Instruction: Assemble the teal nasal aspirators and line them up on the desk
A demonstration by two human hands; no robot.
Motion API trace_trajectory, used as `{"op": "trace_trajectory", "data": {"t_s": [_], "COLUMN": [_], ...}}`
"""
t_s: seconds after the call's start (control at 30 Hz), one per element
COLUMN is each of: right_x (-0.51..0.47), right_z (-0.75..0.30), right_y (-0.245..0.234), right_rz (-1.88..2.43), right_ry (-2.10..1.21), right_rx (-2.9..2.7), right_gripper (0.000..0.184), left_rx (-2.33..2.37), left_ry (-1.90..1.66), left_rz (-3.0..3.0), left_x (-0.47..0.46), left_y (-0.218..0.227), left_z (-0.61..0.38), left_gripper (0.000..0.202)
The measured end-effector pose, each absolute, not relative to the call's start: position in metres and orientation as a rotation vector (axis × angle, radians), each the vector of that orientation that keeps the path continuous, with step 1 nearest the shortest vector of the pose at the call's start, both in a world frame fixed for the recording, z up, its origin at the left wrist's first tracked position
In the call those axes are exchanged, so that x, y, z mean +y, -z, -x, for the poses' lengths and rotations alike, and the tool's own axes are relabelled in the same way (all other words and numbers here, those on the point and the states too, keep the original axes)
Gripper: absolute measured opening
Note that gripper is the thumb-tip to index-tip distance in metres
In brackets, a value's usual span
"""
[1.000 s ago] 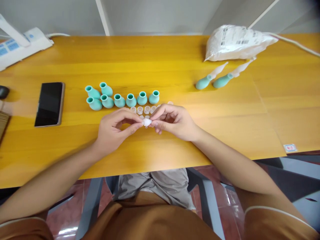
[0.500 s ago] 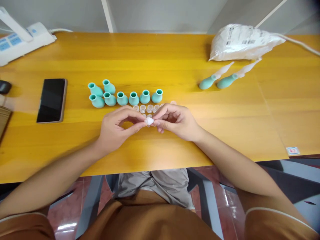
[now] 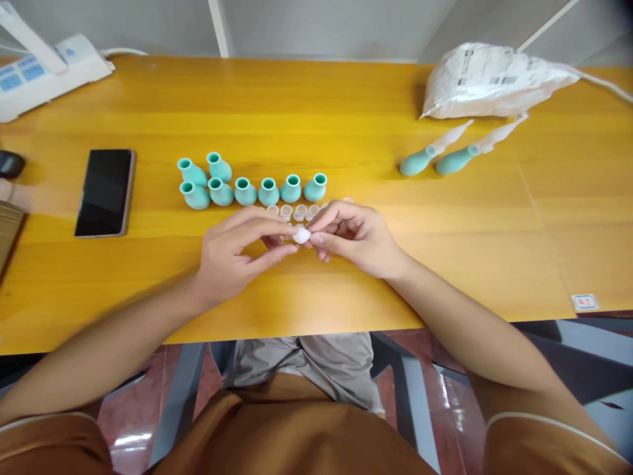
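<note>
The right hand (image 3: 363, 241) is pinching a small white part (image 3: 302, 235) nearside of the translucent caps (image 3: 301, 212). The left hand (image 3: 235, 247) is bracketing its left end; whether it is gripping cannot be determined.

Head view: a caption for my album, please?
Right hand pinches a small white piece, left hand at its other end, teal bulbs standing beyond on a yellow table.

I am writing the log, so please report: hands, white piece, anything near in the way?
Right hand pinching small white piece. Left hand at its other end, contact unclear. Small clear cups close beyond, perhaps in the way.
</note>
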State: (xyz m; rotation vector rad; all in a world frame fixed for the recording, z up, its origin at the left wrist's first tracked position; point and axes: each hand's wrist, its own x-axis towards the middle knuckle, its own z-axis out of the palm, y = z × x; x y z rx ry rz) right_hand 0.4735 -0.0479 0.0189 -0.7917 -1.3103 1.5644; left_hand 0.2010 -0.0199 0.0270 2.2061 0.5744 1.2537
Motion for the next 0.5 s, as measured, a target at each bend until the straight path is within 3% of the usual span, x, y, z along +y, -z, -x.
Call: {"op": "trace_trajectory", "data": {"t_s": [0.23, 0.5], "right_x": [-0.0444, -0.0445], "right_z": [-0.475, -0.475], "right_y": [-0.0185, -0.0161], "right_rz": [0.793, 0.777], "right_ry": [-1.569, -1.569], "right_rx": [-1.183, -1.164], "right_gripper": [0.031, 0.029], "left_rx": [0.571, 0.5], "left_ry": [-1.252, -1.209], "left_rz": [-2.315, -2.38], "left_x": [-0.0248, -0.0237], "left_y": [-0.0209, -0.0294], "left_z": [-0.197, -0.1983], "left_gripper": [0.047, 0.042]}}
